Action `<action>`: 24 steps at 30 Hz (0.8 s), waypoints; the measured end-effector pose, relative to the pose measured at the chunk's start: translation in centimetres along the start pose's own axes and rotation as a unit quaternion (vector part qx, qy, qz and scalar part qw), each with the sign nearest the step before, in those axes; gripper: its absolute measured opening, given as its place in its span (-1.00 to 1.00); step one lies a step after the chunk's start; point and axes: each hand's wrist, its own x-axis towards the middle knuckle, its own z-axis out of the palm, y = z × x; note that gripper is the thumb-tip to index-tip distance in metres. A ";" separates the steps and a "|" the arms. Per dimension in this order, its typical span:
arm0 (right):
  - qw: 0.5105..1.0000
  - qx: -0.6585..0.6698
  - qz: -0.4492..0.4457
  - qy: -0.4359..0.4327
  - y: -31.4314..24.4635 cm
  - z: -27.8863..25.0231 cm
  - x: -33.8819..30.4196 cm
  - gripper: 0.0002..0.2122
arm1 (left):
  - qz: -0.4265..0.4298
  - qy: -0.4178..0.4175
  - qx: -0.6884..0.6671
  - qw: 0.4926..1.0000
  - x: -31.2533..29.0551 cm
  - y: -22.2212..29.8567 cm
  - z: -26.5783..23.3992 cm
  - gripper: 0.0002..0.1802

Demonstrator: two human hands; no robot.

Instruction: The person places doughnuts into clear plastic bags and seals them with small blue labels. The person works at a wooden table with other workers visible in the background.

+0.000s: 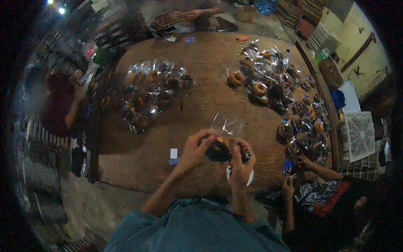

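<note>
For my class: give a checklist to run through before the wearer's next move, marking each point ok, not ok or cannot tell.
1. Left hand on the bagged item: ok, fingers hold its left side.
2. Right hand on it too: ok, at its right side.
3. Bag sealed: cannot tell; clear film sticks up beyond the hands.
4. White card out from under the hands: ok, it lies left of the left hand.
5. White thing by the right wrist identified: cannot tell, partly hidden.
6. Co-worker's hand apart from the wearer's: ok, off to the right.
</note>
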 end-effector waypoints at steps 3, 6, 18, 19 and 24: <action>0.991 -0.028 0.108 -0.077 -0.2 0.4 -1.2 -0.89 | -0.110 0.005 -0.052 0.993 -3.0 0.1 -3.2 -0.71; 0.994 0.032 0.088 -0.061 0.8 1.9 -3.0 -0.91 | -0.171 0.019 -0.131 0.976 -5.7 0.6 -4.6 -0.72; 0.986 0.091 0.096 0.100 0.7 10.2 -5.9 -0.89 | -0.204 -0.128 -0.190 0.952 -12.6 -0.9 -16.6 -0.60; 0.992 0.075 0.064 0.082 1.3 10.7 -7.1 -0.89 | -0.204 -0.106 -0.204 0.952 -13.1 -1.5 -17.3 -0.59; 0.986 -0.118 0.081 -0.089 5.4 13.8 -12.3 -0.87 | -0.252 -0.044 -0.232 0.938 -15.3 -5.3 -20.0 -0.54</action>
